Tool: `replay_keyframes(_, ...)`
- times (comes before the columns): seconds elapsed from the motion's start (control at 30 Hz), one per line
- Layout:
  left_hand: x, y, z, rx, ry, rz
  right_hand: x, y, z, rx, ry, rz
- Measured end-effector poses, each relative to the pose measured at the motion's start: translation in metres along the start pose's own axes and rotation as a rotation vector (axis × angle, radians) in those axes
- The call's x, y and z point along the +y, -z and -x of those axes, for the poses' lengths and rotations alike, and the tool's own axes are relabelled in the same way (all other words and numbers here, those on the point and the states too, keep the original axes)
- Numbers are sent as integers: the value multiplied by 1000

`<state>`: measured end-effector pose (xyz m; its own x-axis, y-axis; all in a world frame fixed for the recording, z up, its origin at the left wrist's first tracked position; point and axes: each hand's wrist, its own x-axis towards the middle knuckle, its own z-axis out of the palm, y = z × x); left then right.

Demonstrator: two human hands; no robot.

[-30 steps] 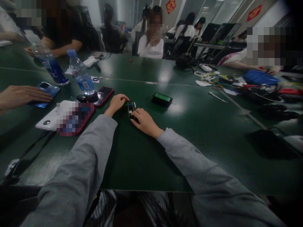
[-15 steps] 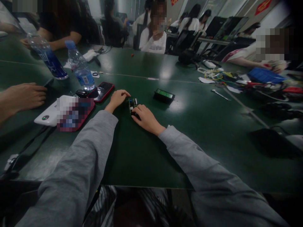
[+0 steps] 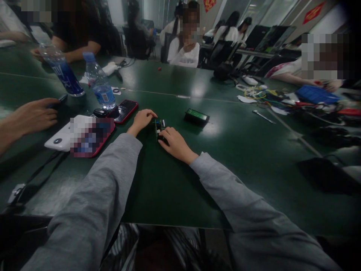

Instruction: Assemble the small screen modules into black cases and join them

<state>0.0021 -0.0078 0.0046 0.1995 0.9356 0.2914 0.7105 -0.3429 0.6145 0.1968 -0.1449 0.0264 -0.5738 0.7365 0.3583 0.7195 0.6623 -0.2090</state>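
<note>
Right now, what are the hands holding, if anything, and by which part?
The right hand holds the small circuit assembly by its near, black end. The left hand is at the far end; whether it touches cannot be told.

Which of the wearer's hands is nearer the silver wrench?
Right. The right hand, on the small circuit board, is left of the silver wrench; the left hand lies farther left.

Office: long table, chairs
</note>
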Motion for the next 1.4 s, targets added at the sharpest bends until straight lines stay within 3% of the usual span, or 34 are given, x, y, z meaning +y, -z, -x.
replay_keyframes(1.23,-7,-3,-2,0,-17,2,-1,4,2,6,3,-44)
replay_keyframes(1.4,-7,-2,-1,-9,-7,36,-3,13,1,128,-16,-146)
